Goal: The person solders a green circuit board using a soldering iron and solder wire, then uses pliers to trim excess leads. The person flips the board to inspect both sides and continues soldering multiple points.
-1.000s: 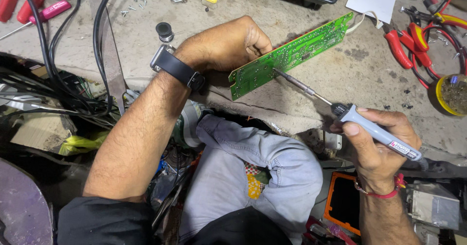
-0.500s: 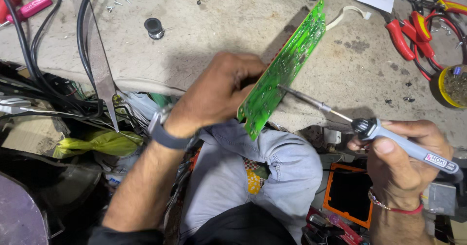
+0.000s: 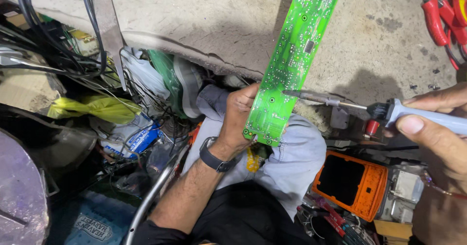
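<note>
My left hand [image 3: 237, 116] grips the lower end of a long green circuit board [image 3: 293, 55], which stands nearly upright over the edge of the grey workbench [image 3: 214, 26]. A dark watch sits on that wrist. My right hand [image 3: 435, 133] holds a soldering iron [image 3: 389, 109] by its pale grey handle. The iron's metal tip touches the board's solder side about a third of the way up.
Red-handled pliers [image 3: 438, 18] lie at the bench's right end. An orange meter case [image 3: 351, 182] sits below my right hand. Black cables [image 3: 58, 40], a yellow bag [image 3: 92, 106] and clutter fill the left. A grey cloth [image 3: 287, 162] covers my lap.
My left hand has swung the board from lying almost flat to nearly upright and drawn it closer. The iron has stayed at the board, and the view has moved in.
</note>
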